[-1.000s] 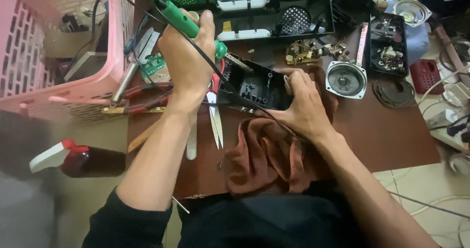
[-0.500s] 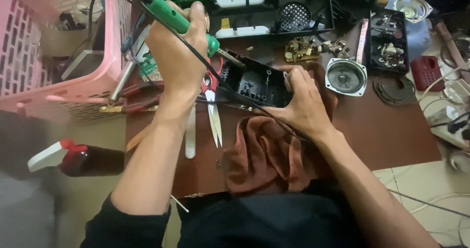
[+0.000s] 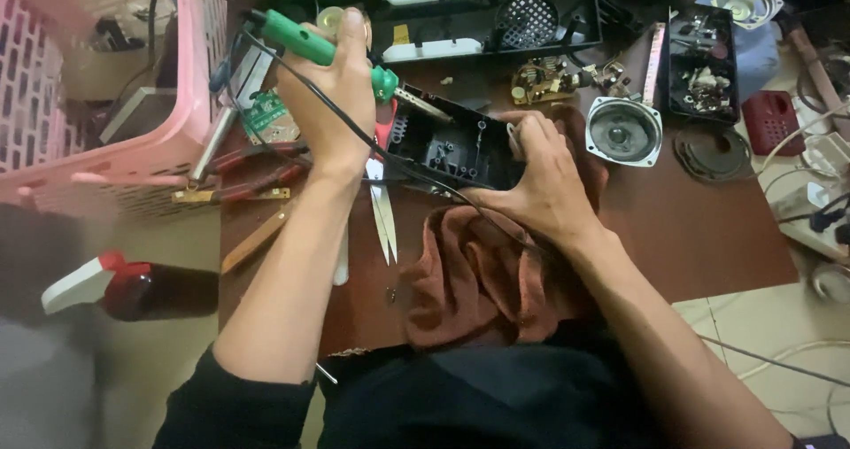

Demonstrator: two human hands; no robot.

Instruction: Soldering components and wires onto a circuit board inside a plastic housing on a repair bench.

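Observation:
My left hand (image 3: 335, 104) grips a green-handled soldering iron (image 3: 305, 43). Its metal tip points right and down into an open black plastic device case (image 3: 452, 143). A black cord runs from the iron's handle and another crosses my left wrist. My right hand (image 3: 538, 179) holds the case by its right side, tilted, over a brown cloth (image 3: 478, 276) on the dark red-brown table (image 3: 691, 236).
Scissors (image 3: 382, 214) lie below the case. Red-handled pliers (image 3: 252, 170) and a green circuit board (image 3: 266, 117) lie left. A round speaker (image 3: 624, 130), a black parts tray (image 3: 704, 64), a black chassis (image 3: 496, 19), a pink basket (image 3: 106, 86) and a spray bottle (image 3: 133, 290) surround the spot.
My left hand has carried the soldering iron slightly left and up while the tip stays at the case. My right hand has shifted its hold on the case a little.

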